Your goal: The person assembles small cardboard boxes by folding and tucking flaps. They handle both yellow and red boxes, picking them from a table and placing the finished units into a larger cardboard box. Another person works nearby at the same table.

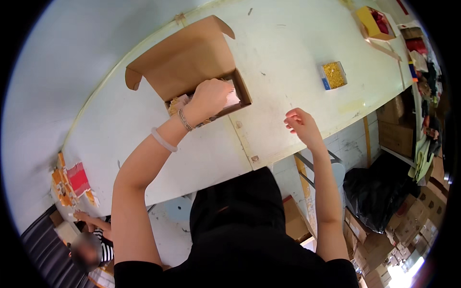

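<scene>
A brown cardboard box [244, 88] stands on the pale table with its lid [185, 55] folded up and back. My left hand [209, 98] reaches down into it, its fingers bent and mostly hidden. Against those fingers lie white, paper-like pieces [233, 97]; whether they are gripped does not show. More pale and yellowish contents [177, 104] fill the box's left end. Over the table's near edge, to the right of the box, hovers my right hand [300, 126], loosely curled with fingers slightly apart and nothing in them.
A small open box of yellow bits [334, 75] sits right on the table [278, 53], a yellow box with red contents [376, 23] farther back. Orange and red packets [77, 180] lie far left, near another person [91, 247]. A black bag [372, 192] and cartons stand lower right.
</scene>
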`<move>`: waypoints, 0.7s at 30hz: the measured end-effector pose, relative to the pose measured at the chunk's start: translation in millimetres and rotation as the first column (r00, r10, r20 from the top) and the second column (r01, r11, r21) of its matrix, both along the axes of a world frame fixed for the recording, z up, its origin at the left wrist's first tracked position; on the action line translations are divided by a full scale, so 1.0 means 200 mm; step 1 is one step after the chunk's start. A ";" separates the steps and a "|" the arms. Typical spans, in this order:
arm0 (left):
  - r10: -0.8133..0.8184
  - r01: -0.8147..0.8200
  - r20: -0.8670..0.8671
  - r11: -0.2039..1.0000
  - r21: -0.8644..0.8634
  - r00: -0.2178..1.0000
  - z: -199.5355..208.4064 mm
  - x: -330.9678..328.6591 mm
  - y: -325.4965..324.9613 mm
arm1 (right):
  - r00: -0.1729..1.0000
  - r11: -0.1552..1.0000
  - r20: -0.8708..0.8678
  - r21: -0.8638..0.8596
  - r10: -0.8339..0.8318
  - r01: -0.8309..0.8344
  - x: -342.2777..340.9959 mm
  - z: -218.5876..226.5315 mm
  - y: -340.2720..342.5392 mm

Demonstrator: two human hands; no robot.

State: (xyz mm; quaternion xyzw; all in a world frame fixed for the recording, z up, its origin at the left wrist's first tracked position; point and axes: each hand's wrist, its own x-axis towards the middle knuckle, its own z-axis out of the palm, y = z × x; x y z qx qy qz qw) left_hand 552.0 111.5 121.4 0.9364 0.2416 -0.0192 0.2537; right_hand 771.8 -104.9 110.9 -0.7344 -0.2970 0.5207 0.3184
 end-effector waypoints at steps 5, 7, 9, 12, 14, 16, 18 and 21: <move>0.043 -0.030 -0.112 0.992 0.120 0.993 -0.08 0.04 -0.12 | 0.997 0.998 -0.062 -0.047 -0.053 0.050 0.25 0.00 -0.14; 0.091 -0.063 -0.147 0.981 0.184 0.985 -0.16 0.05 -0.17 | 0.990 0.993 -0.086 -0.049 -0.111 0.107 0.35 -0.03 -0.19; 0.098 -0.082 -0.086 0.981 0.177 0.991 -0.14 0.04 -0.22 | 0.980 0.982 -0.069 -0.051 -0.185 0.181 0.44 -0.08 -0.22; 0.150 -0.126 -0.140 0.978 0.166 0.979 -0.14 0.04 -0.24 | 0.922 0.921 -0.042 -0.096 -0.384 0.379 0.59 -0.18 -0.22; 0.180 -0.149 -0.165 0.972 0.181 0.970 -0.16 0.05 -0.24 | 0.856 0.852 0.022 -0.087 -0.517 0.517 0.73 -0.30 -0.18; 0.195 -0.164 -0.135 0.963 0.214 0.971 -0.17 0.04 -0.25 | 0.798 0.797 0.104 -0.058 -0.594 0.601 0.90 -0.44 -0.15; 0.183 -0.154 -0.064 0.936 0.316 0.981 -0.16 0.06 -0.27 | 0.761 0.762 0.129 -0.056 -0.635 0.645 1.02 -0.52 -0.11; 0.195 -0.162 -0.033 0.887 0.432 0.980 -0.17 0.07 -0.27 | 0.732 0.736 0.184 -0.057 -0.656 0.674 1.12 -0.55 -0.02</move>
